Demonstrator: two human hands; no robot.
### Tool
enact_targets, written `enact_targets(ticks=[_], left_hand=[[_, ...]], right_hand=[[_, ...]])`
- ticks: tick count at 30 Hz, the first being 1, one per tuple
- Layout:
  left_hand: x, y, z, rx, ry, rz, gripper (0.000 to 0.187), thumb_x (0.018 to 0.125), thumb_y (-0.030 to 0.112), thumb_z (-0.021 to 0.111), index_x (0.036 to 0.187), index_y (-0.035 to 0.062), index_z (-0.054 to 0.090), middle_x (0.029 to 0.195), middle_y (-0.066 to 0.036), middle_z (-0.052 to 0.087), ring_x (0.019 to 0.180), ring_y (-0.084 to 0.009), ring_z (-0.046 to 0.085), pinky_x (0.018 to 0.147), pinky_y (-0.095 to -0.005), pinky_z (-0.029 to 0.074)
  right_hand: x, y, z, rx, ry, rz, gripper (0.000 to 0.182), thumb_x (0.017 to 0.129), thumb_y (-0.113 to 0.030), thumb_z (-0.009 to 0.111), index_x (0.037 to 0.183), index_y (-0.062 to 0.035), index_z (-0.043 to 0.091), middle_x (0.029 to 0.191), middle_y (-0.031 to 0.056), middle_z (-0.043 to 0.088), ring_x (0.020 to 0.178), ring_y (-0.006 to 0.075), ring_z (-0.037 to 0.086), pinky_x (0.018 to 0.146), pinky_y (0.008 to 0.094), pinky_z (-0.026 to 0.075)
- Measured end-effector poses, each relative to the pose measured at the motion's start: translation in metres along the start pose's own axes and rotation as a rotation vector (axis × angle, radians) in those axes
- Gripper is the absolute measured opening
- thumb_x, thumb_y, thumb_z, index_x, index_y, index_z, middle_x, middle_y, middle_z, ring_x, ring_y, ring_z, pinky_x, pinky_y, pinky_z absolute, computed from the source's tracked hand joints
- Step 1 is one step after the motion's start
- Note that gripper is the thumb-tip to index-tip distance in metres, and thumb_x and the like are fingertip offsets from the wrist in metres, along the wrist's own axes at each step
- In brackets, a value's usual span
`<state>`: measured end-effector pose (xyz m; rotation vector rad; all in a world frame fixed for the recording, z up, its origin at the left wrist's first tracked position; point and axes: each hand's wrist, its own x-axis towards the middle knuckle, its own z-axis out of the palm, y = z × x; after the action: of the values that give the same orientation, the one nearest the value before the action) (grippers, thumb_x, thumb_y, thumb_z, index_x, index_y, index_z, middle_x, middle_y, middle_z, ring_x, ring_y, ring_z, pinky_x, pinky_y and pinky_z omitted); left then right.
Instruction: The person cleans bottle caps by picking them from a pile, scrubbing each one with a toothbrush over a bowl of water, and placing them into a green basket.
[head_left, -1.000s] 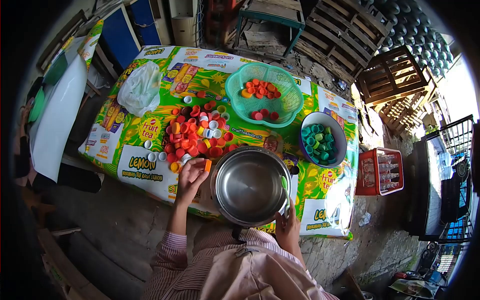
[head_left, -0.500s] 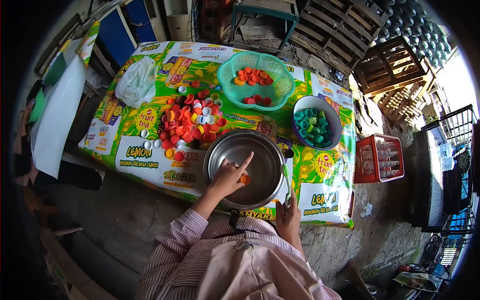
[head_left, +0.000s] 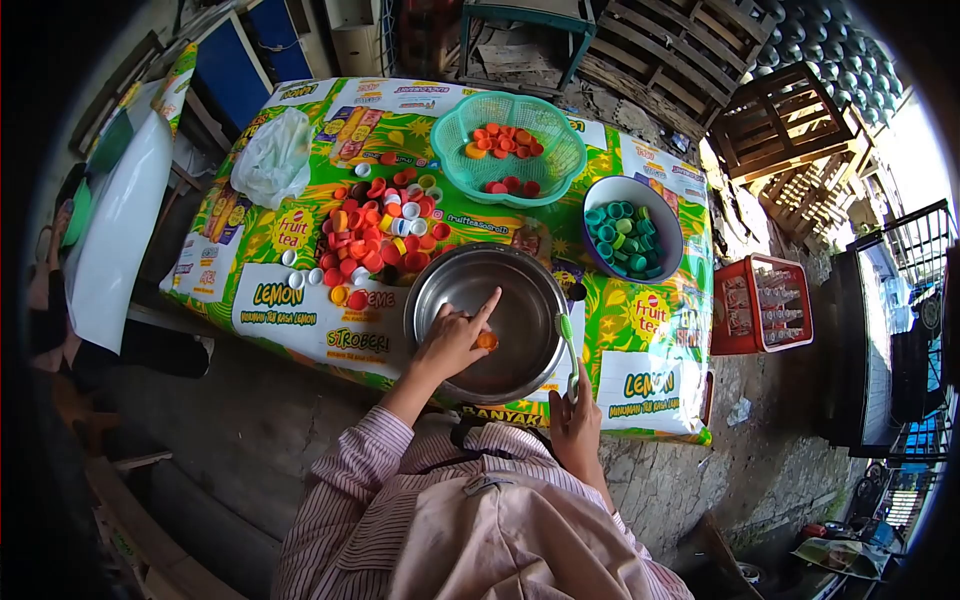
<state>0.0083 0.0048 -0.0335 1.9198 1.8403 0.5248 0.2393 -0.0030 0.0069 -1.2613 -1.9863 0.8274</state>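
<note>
A wide steel bowl [head_left: 528, 270] stands at the near edge of the table. Over its inside is my left hand [head_left: 452, 343], index finger stretched out, holding an orange bottle cap [head_left: 487, 341] by the thumb. My right hand [head_left: 576, 428], at the bowl's near right side, is closed round the handle of a green and white toothbrush [head_left: 568, 335]. The brush points away from me along the bowl's right rim. Left of the bowl lies a heap of loose bottle caps [head_left: 372, 235], mostly red and orange, with some white and yellow.
Behind the bowl sits a turquoise plastic basket [head_left: 445, 150] with red and orange caps. A purple-rimmed bowl [head_left: 678, 245] holds green caps at the right. A clear plastic bag [head_left: 272, 160] lies back left. A red crate [head_left: 733, 307] with bottles stands beyond the table.
The whole view has shifted slightly. Both hands keep nearly the same pose, with the orange bottle cap and the toothbrush still held.
</note>
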Motion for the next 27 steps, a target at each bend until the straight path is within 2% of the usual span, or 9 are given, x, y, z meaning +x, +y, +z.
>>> enact_targets(ticks=[2, 4, 5, 6, 7, 9, 15, 24, 27], left_hand=[[-0.001, 0.001, -0.001, -0.051, 0.015, -0.032, 0.086, 0.07, 0.013, 0.072, 0.14, 0.0148, 0.023, 0.088, -0.003, 0.066, 0.083, -0.0252, 0.061, 0.092, -0.0408, 0.033], [-0.001, -0.004, 0.003, -0.151, 0.078, 0.029, 0.045, 0.077, 0.013, 0.067, 0.118, 0.0075, 0.049, 0.087, -0.007, 0.066, 0.081, -0.0224, 0.063, 0.086, -0.0345, 0.039], [0.0, -0.005, 0.005, -0.15, 0.079, 0.033, 0.045, 0.077, 0.013, 0.067, 0.118, 0.0075, 0.049, 0.087, -0.007, 0.066, 0.081, -0.0224, 0.063, 0.086, -0.0345, 0.039], [0.0, -0.006, 0.006, -0.426, 0.081, -0.083, 0.03, 0.082, 0.015, 0.063, 0.107, 0.005, 0.053, 0.087, -0.007, 0.066, 0.079, -0.017, 0.062, 0.082, -0.0297, 0.042], [0.001, -0.007, 0.008, -0.701, 0.082, -0.199, 0.019, 0.086, 0.018, 0.059, 0.097, 0.0024, 0.057, 0.086, -0.006, 0.065, 0.078, -0.0115, 0.062, 0.078, -0.0249, 0.044], [0.002, -0.011, 0.013, -0.874, 0.105, -0.221, 0.02, 0.091, 0.02, 0.054, 0.099, 0.0012, 0.057, 0.085, -0.006, 0.065, 0.085, -0.0085, 0.061, 0.072, -0.0193, 0.045], [-0.004, -0.01, 0.014, -1.708, 0.009, -0.499, 0.021, 0.094, 0.019, 0.046, 0.106, 0.0051, 0.056, 0.11, -0.011, 0.06, 0.096, -0.0155, 0.061, 0.078, -0.026, 0.048], [-0.004, -0.005, 0.006, -1.989, 0.009, -0.481, 0.026, 0.093, 0.024, 0.049, 0.111, 0.007, 0.056, 0.11, -0.008, 0.061, 0.105, -0.0178, 0.057, 0.084, -0.0298, 0.047], [-0.007, -0.002, 0.005, -1.956, 0.038, -0.59, 0.026, 0.092, 0.024, 0.05, 0.111, 0.0069, 0.055, 0.112, -0.008, 0.06, 0.104, -0.0174, 0.057, 0.086, -0.0318, 0.047]], right_hand=[[0.001, -0.001, 0.001, -0.007, -0.007, -0.002, 0.055, 0.081, -0.002, 0.057, 0.132, -0.002, 0.035, 0.053, 0.0066, 0.039, 0.044, 0.0148, 0.038, 0.043, 0.0294, 0.031], [0.003, -0.004, 0.0, -0.015, -0.014, -0.004, 0.055, 0.082, -0.002, 0.057, 0.132, -0.0025, 0.035, 0.053, 0.0072, 0.039, 0.044, 0.0147, 0.038, 0.044, 0.0291, 0.032], [0.004, -0.005, -0.002, -0.041, -0.098, 0.049, 0.054, 0.083, -0.005, 0.056, 0.132, -0.0039, 0.034, 0.068, 0.0148, 0.05, 0.056, 0.0256, 0.049, 0.051, 0.035, 0.039], [0.006, -0.006, -0.004, -0.068, -0.181, 0.101, 0.053, 0.084, -0.008, 0.056, 0.133, -0.0052, 0.034, 0.082, 0.0225, 0.06, 0.068, 0.0365, 0.061, 0.058, 0.0408, 0.046], [0.007, -0.005, -0.004, -0.069, -0.176, 0.097, 0.053, 0.084, -0.008, 0.056, 0.133, -0.0052, 0.034, 0.082, 0.0225, 0.06, 0.068, 0.0365, 0.061, 0.058, 0.0408, 0.046], [0.01, -0.002, 0.0, -0.091, -0.209, -0.004, 0.05, 0.087, -0.008, 0.051, 0.134, -0.0054, 0.033, 0.086, 0.0236, 0.06, 0.07, 0.0378, 0.06, 0.058, 0.0428, 0.047], [0.019, -0.017, 0.011, -0.187, -0.286, -0.122, 0.059, 0.085, -0.005, 0.048, 0.138, -0.0235, 0.03, 0.076, 0.0165, 0.056, 0.058, 0.0354, 0.057, 0.05, 0.0456, 0.045], [0.026, -0.016, 0.015, -0.143, -0.282, -0.135, 0.061, 0.083, -0.005, 0.049, 0.138, -0.0259, 0.033, 0.07, 0.0137, 0.053, 0.053, 0.0341, 0.056, 0.048, 0.0452, 0.045], [0.032, -0.017, 0.014, -0.117, -0.255, -0.119, 0.06, 0.083, -0.005, 0.049, 0.137, -0.0254, 0.033, 0.069, 0.0148, 0.054, 0.054, 0.0351, 0.056, 0.049, 0.046, 0.044]])
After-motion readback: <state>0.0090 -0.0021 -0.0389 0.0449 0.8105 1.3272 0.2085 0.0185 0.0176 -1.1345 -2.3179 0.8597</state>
